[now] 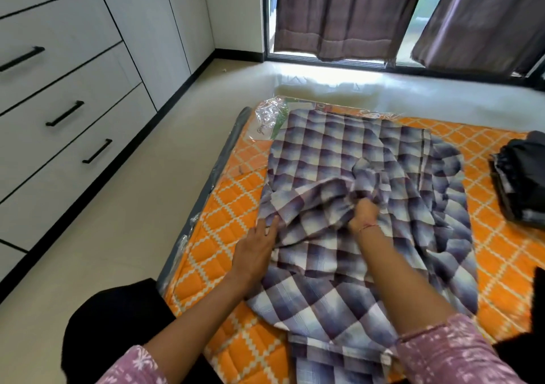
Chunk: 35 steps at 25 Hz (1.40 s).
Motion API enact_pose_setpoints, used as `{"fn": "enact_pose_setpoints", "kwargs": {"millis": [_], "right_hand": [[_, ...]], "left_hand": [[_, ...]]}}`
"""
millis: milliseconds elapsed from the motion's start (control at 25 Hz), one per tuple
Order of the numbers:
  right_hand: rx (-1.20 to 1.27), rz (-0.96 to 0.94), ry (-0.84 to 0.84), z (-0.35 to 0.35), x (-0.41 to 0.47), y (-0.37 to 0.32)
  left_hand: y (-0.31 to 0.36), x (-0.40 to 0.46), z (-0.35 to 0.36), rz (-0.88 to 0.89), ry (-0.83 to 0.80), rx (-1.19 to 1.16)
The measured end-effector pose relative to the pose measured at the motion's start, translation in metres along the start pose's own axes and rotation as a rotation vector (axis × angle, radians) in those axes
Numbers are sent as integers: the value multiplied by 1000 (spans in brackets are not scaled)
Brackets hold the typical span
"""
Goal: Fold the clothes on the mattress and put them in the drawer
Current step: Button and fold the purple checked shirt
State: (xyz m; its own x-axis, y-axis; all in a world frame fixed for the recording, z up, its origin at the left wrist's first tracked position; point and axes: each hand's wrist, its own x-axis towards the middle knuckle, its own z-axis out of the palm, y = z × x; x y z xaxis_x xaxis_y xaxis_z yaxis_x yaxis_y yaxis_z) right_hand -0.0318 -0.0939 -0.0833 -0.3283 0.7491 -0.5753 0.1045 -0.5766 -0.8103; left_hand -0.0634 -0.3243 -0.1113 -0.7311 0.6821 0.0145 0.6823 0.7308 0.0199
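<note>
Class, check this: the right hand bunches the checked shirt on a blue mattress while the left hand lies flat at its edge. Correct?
Not quite. The head view shows the mattress is orange, not blue. The rest holds: the right hand bunches the checked shirt, and the left hand lies flat at its edge.

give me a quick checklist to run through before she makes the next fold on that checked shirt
1. Right hand has a grip on the checked shirt: ok, fingers bunch the cloth near the middle.
2. Left hand steadies the shirt's left edge: ok, fingers straight on the cloth.
3. Shirt lies flat: not ok, rumpled around the right hand and on its right side.
4. Shirt fully on the orange mattress: ok.
5. Dark folded pile clear of the shirt: ok, apart at the right edge.
6. Drawer open to receive it: not ok, all visible drawers are closed.
</note>
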Motion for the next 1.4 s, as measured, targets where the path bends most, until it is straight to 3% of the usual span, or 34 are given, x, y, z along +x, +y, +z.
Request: {"fn": "enact_pose_setpoints", "kwargs": {"millis": [120, 200, 280, 360, 440, 520, 600, 640, 720, 840, 920, 1000, 1120, 1160, 1280, 1320, 1400], "right_hand": [[470, -19, -270, -44, 14, -38], [676, -39, -271, -71, 9, -35], [524, 85, -339, -74, -10, -4], [195, 183, -328, -56, -28, 22], [19, 159, -234, -56, -25, 17], [253, 107, -182, -71, -10, 0], [538, 53, -229, -86, -10, -5], [563, 80, -262, -88, -17, 4], [352, 203, -384, -73, -39, 35], [132, 173, -175, -61, -39, 41], [294, 88, -107, -75, -27, 29], [432, 114, -194, -88, -27, 32], [144, 170, -216, -89, -32, 50], [82, 91, -158, -89, -33, 47], [43, -180, 2, -105, -42, 39], [26, -225, 63, -115, -48, 46], [-80, -252, 230, -132, -63, 71]], "left_hand": [[-8, -14, -6, 92, 32, 31], [-9, -23, -10, -8, 2, -27], [-2, -30, -11, -43, -36, -149], [9, -41, -12, 123, 62, -136], [12, -46, -13, 247, 109, -11], [11, -52, -4, 239, 128, 37], [15, -58, -2, -15, 5, -93], [18, -61, 2, -86, -53, -155], [20, -64, 5, -78, -60, -206], [29, -68, -10, 213, -66, 31], [33, -71, -12, 304, -34, 141], [41, -72, -12, 298, -57, 132], [47, -74, -1, 93, -130, 99], [47, -77, -1, 108, -168, 120], [51, -76, -9, 345, -7, 285], [55, -77, -12, 389, -50, 323], [61, -79, -14, 415, -291, 319]]}}
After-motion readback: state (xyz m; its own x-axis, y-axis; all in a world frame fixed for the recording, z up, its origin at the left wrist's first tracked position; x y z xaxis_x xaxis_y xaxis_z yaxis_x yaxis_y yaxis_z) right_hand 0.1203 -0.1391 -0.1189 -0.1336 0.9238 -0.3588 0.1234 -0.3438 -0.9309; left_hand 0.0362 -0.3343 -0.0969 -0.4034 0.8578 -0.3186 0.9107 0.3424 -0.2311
